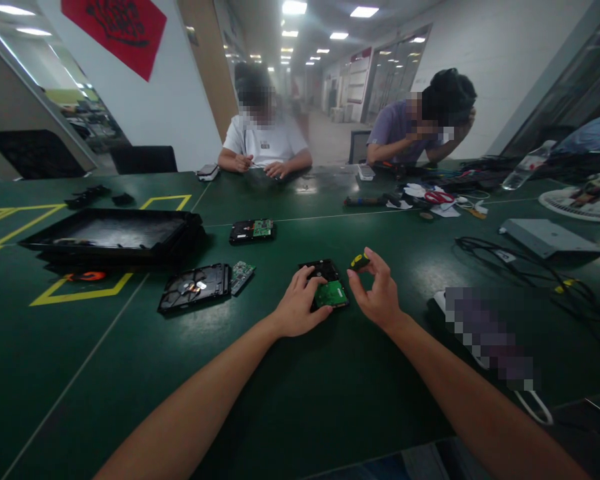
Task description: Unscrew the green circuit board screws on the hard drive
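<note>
On the green table in front of me lies a hard drive (333, 293), its green circuit board facing up. My left hand (303, 303) rests over its left side, with the fingers across the black casing and the thumb along the near edge, gripping it against the tabletop. Just above the drive's right side, my right hand (377, 290) pinches a screwdriver (360, 261) by its short black and yellow handle; I cannot make out its shaft. Left of my hands sit an opened hard drive (195, 288) and a loose circuit board (242, 276) touching its right edge.
Another hard drive (252, 231) lies farther back. Stacked black trays (115, 233) stand at left. To the right are a pixelated phone-like object (485, 337), black cables (485, 250) and a grey box (553, 239). Two people sit across the table (300, 413).
</note>
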A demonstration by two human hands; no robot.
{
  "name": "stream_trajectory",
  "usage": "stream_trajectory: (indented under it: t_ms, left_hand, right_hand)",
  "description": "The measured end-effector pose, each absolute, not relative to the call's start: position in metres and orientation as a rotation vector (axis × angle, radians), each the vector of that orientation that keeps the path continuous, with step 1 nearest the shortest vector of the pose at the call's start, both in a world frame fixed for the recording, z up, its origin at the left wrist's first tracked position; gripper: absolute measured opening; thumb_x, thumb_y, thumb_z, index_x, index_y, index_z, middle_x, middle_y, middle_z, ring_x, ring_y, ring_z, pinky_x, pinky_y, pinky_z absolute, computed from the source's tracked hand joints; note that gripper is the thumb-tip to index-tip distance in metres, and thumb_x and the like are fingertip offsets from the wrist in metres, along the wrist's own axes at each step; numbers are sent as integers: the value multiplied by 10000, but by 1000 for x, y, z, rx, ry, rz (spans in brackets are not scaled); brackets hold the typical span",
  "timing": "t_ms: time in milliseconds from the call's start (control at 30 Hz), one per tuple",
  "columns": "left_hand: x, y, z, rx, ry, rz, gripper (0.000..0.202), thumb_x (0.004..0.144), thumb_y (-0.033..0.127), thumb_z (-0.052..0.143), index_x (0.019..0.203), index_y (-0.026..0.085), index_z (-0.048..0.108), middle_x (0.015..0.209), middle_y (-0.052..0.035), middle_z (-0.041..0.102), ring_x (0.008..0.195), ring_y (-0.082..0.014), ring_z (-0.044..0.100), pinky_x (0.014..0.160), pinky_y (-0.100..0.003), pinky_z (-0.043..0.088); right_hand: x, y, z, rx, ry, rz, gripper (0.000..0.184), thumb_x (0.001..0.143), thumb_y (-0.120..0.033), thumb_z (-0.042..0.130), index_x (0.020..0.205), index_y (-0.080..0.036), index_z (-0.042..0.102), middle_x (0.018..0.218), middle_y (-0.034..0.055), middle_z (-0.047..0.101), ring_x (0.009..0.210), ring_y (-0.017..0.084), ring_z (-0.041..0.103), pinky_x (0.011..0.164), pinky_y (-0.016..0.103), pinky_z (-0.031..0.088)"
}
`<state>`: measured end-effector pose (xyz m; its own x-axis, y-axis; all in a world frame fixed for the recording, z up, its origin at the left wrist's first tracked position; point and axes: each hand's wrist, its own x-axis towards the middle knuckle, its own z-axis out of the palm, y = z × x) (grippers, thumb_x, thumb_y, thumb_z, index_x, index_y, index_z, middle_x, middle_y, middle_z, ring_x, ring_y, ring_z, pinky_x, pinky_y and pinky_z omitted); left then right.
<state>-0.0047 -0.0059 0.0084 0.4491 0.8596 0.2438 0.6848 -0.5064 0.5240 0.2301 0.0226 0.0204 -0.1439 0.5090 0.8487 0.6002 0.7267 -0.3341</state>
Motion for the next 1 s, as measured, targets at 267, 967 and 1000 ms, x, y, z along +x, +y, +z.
stream_trajectory:
  t_ms: [267, 967, 1000]
  left_hand:
    - [-4, -6, 8, 2363, 1307, 709, 628, 901, 446, 718, 1442, 234, 482, 1655, -168, 285, 1588, -405, 174, 1248, -647, 270]
    - [-3, -5, 8, 2369, 1297, 708, 618, 917, 448, 710, 1447, 228, 480, 1656, -169, 284, 1585, -408, 175, 1254, -633, 269]
    - [-3, -5, 8, 2366, 1297, 713, 617, 917, 448, 711, 1448, 230, 481, 1657, -167, 284, 1586, -408, 172, 1254, -634, 268]
  right_hand:
    - [232, 22, 21, -892, -1788, -127, 678, 988, -304, 672, 1577, -288, 336, 1334, 135, 666, 886, 233, 756, 848, 454, 681]
    - [231, 23, 20, -891, -1805, -62, 684, 1026, -249, 598, 1618, -285, 258, 1397, 155, 639, 981, 243, 760, 894, 464, 667]
    - [231, 24, 20, -889, -1795, -72, 694, 1018, -255, 619, 1614, -288, 266, 1398, 153, 636, 953, 236, 760, 876, 456, 672]
